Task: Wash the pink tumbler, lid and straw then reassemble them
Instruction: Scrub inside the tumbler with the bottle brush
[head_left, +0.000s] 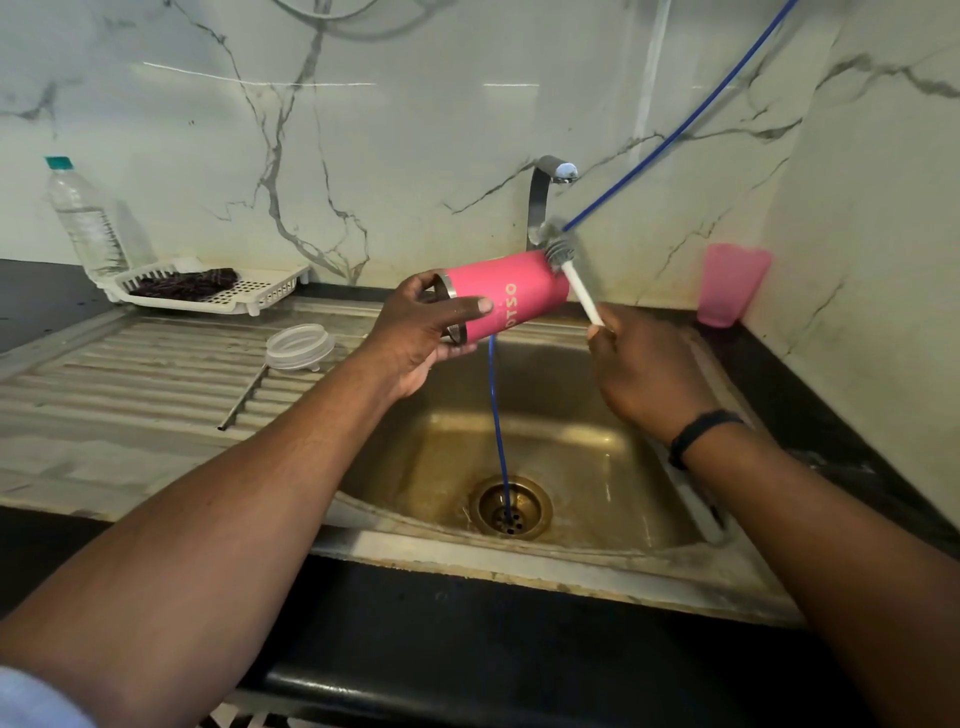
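Gripping the pink tumbler (506, 297) near its open steel rim, your left hand (421, 338) curls round it with the thumb across the top and the fingers underneath, holding it on its side above the sink (571, 452). The tumbler's mouth faces nine o'clock and its closed base points toward three o'clock, just below the tap (550, 182). Your right hand (644, 374) pinches the white handle of a bottle brush (569, 270), whose grey bristle head touches the tumbler's base at its upper edge. A black band (701, 431) circles your right wrist.

The clear lid (300, 347) rests on the ribbed draining board at nine o'clock from the tumbler, well apart from it. The metal straw (244, 397) lies on the same ridges, running from under the lid toward seven o'clock. A thin blue tube (498, 431) comes down from the one o'clock corner, passes behind the tumbler and drops into the sink drain (510, 506).

At ten o'clock on the counter, a white plastic tray (249, 291) carries a dark cloth (182, 283), with a clear water bottle (85, 223) standing just beside it. A translucent pink cup (732, 286) stands at three o'clock against the marble wall (363, 130).
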